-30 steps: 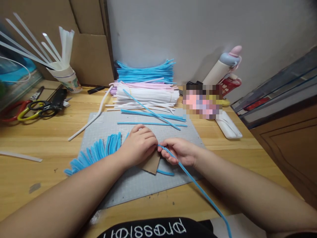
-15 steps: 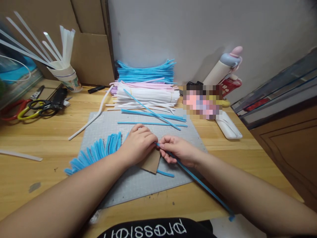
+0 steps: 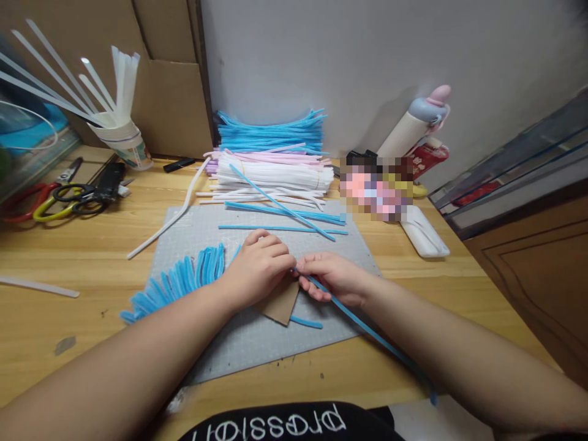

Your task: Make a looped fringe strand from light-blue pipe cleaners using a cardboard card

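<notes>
My left hand (image 3: 260,266) is curled over a piece of brown cardboard (image 3: 281,304), its thumb and fingertips meeting at the card's far right corner. A long blue pipe cleaner (image 3: 365,324) passes from that corner through my right hand (image 3: 333,275), which pinches it near the tip. The rest of its length slants down under my right forearm, past the table edge. Another blue pipe cleaner (image 3: 306,322) pokes out from beneath the cardboard. Left of my left hand lies a row of folded blue pipe cleaners (image 3: 177,285) on the grey cutting mat (image 3: 257,355).
Bundles of blue (image 3: 271,135) and white pipe cleaners (image 3: 275,176) lie against the wall, with loose blue ones in front. At left are scissors (image 3: 50,199) and a paper cup (image 3: 124,144) of white strips. A bottle (image 3: 404,131) and a white case (image 3: 425,233) stand right.
Both hands have shifted very slightly; the fingertips are now closer together at the cardboard's corner. The pipe cleaner's hanging end has swung a little to the right.
</notes>
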{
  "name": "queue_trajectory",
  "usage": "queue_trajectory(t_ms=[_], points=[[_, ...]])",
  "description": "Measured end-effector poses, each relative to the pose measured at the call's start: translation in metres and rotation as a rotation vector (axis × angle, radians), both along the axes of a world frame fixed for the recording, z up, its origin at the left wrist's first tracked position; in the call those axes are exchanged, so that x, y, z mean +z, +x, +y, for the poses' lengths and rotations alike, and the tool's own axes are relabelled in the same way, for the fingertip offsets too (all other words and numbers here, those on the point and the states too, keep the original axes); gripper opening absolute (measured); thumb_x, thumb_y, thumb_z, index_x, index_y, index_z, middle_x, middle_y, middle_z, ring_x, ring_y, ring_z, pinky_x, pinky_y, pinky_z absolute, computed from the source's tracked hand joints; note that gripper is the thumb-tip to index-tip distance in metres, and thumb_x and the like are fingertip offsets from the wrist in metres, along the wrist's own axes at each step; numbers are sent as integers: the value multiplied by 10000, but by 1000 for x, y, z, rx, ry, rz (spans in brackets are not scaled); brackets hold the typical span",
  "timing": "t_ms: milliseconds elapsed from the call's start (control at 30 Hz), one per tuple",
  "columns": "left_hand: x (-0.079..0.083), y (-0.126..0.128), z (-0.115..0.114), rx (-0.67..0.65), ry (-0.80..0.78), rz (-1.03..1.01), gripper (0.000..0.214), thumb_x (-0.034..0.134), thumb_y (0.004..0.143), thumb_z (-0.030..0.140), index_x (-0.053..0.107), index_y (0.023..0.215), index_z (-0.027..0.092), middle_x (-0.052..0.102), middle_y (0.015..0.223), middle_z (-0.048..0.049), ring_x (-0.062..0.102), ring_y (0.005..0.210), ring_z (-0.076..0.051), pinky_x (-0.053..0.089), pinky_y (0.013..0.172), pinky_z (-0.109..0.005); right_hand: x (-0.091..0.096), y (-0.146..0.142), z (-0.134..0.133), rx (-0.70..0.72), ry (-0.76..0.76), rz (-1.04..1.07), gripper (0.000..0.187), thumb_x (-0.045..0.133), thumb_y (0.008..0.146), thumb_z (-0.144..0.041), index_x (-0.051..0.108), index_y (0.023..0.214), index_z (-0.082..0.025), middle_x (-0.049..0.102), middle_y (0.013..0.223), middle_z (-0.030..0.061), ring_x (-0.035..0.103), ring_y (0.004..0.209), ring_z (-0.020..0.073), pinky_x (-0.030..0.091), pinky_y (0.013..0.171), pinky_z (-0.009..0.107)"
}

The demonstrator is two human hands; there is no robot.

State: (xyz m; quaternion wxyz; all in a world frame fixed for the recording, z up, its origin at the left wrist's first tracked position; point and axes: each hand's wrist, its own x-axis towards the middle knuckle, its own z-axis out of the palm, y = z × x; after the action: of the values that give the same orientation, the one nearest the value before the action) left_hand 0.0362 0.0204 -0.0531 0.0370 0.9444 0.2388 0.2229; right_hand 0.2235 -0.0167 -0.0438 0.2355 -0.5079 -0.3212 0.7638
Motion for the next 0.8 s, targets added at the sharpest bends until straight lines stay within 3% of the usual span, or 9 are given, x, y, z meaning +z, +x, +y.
queue_trajectory(t_ms=[333,467,567,667,733,800], points=[[-1,0,0,12,-2,-27,197,495,895,220,602,733,190,651,737,9,548,789,-168,328,831,-367,3,2,14,24,-361,92,258,345,921,-186,566,819,-102,580,466,-6,548,322,99,393,268,147],[-1,0,0,11,5,-24,216,498,890,220,585,697,182,647,723,8,555,783,-167,332,837,-368,3,2,14,12,-365,86,213,372,902,-155,559,812,-107,577,471,-18,539,325,84,397,276,134],[-1,1,0,12,-17,-28,187,491,896,229,613,759,190,660,753,5,563,803,-173,330,852,-375,5,0,11,18,-291,33,209,379,895,-160,559,803,-109,568,479,-19,535,326,82,381,275,136],[0,1,0,1,-30,-19,160,494,892,227,636,821,202,671,796,3,565,834,-181,326,864,-385,7,-2,7,68,-118,-63,185,394,888,-181,548,801,-124,571,507,-18,541,344,86,370,297,150],[0,0,0,-5,-30,-12,175,494,891,231,642,800,205,669,790,2,563,833,-184,323,866,-392,8,-4,3,154,47,-217,152,407,886,-218,522,812,-151,566,526,-22,557,373,105,372,328,174],[-1,0,0,2,-27,-10,188,497,890,240,639,773,200,664,779,-2,561,830,-186,326,862,-392,8,-5,-3,248,336,-493,84,471,860,-245,510,837,-174,583,583,-15,583,452,122,386,399,196]])
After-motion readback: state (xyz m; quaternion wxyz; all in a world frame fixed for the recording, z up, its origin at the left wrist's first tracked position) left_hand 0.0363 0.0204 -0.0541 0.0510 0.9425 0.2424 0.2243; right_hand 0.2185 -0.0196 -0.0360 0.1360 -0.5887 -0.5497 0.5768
